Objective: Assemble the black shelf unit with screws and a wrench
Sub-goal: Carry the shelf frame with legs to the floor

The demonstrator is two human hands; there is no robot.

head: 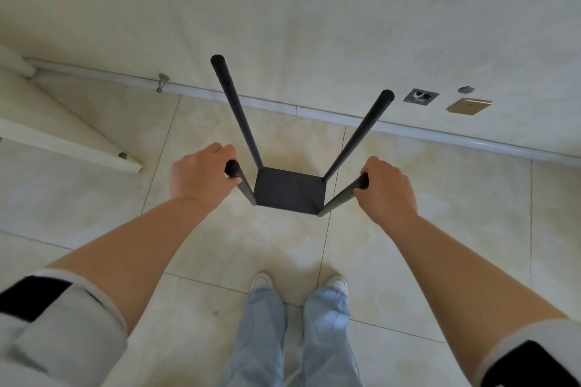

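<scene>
The black metal shelf unit (289, 195), a square panel with four round poles rising from its corners, stands on the pale beige tiled floor (220, 245) near the wall's grey baseboard (440, 135). The left hand (201, 173) grips the near left pole's top; the right hand (386, 188) grips the near right pole's top.

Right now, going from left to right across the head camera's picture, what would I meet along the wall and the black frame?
White board leaning at the left → left hand on a near post → far left post → black shelf panel → far right post → right hand on a near post → open wall socket → brass plate.
</scene>
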